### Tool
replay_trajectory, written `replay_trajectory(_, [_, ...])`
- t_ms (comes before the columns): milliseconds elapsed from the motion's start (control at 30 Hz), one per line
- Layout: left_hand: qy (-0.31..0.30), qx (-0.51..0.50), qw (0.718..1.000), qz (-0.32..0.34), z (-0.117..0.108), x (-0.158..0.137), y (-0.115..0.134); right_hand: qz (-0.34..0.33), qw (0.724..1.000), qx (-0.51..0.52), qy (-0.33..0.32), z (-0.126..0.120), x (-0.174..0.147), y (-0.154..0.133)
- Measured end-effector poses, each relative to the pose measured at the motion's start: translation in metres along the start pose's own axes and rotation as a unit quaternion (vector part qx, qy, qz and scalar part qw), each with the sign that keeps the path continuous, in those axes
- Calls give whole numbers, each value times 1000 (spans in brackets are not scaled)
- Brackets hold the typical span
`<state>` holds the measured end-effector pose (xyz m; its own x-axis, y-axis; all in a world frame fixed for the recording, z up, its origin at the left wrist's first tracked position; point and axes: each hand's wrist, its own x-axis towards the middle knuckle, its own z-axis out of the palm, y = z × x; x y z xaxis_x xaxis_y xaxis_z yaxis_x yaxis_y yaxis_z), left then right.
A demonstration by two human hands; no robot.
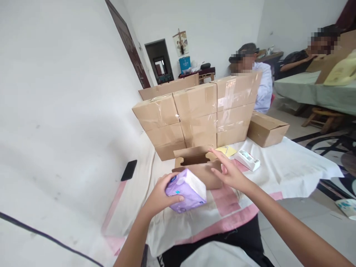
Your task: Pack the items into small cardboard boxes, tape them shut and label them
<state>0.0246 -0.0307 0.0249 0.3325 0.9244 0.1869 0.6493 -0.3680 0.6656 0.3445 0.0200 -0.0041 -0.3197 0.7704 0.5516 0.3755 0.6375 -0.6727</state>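
My left hand (162,194) grips a purple plastic-wrapped tissue pack (185,193) with a white end, held in front of a small cardboard box (201,176). That box stands on the table with its top flaps raised and a dark inside showing. Over its right side reaches my right hand (226,168), fingers stretched out and apart near the flaps, with nothing held in it. Whether those fingers touch the cardboard I cannot tell.
Taped cardboard boxes (194,115) are stacked behind the small box. A closed box (267,128), a white tape dispenser (247,160), yellow paper (226,150) and a black phone (129,170) lie on the white tablecloth (300,163). Two people are beyond.
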Motion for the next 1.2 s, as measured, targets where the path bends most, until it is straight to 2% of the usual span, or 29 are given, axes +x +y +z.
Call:
replay_trajectory(33, [30,-11,999,9,-4,-1,5,-1,1000,-9,11,1,-1,-3])
replay_trajectory(100, [119,65,988,68,-10,-6,13,-12,999,-30,29,2,-4,-11])
replay_trajectory(133, [170,137,969,113,-10,-9,17,-21,999,-31,31,0,-5,-17])
replay_trajectory(200, [251,285,899,218,-9,-15,21,-42,999,-1,15,-5,-6,-30])
replay_trajectory(267, [276,369,834,305,-5,-22,22,-62,996,51,-31,-13,-5,-47])
replay_trajectory(300, [270,384,820,328,-3,-24,21,-71,994,66,-59,-17,-4,-56])
replay_trajectory(333, [255,386,819,338,0,-27,19,-77,991,69,-88,-20,-3,-65])
replay_trajectory(433, [180,369,855,318,12,-31,11,-88,984,19,-155,-21,0,-91])
replay_trajectory(500, [158,375,860,308,22,-31,7,-84,983,-19,-161,-18,0,-103])
replay_trajectory(567, [218,380,844,310,30,-27,5,-71,986,-23,-147,-16,1,-106])
replay_trajectory(633, [335,339,830,288,34,-17,7,-47,991,11,-122,-20,5,-98])
replay_trajectory(700, [408,264,843,230,32,-2,10,2,992,83,-94,-30,13,-79])
replay_trajectory(733, [400,234,865,191,30,5,11,37,987,135,-82,-36,17,-68])
replay_trajectory(767, [360,213,896,150,28,13,11,75,975,194,-77,-41,23,-55])
replay_trajectory(833, [218,179,956,73,25,27,7,147,935,310,-94,-48,35,-32])
replay_trajectory(867, [147,156,976,43,25,32,3,173,913,353,-113,-49,41,-22])
replay_trajectory(933, [63,106,992,14,28,39,-6,210,882,393,-155,-45,55,-8])
replay_trajectory(1000, [54,77,995,15,33,41,-13,234,870,393,-183,-38,69,-3])
replay_trajectory(1100, [66,61,995,34,38,36,-20,239,883,362,-176,-29,86,-6])
replay_trajectory(1200, [59,43,996,56,41,26,-23,192,935,250,-162,-22,96,-5])
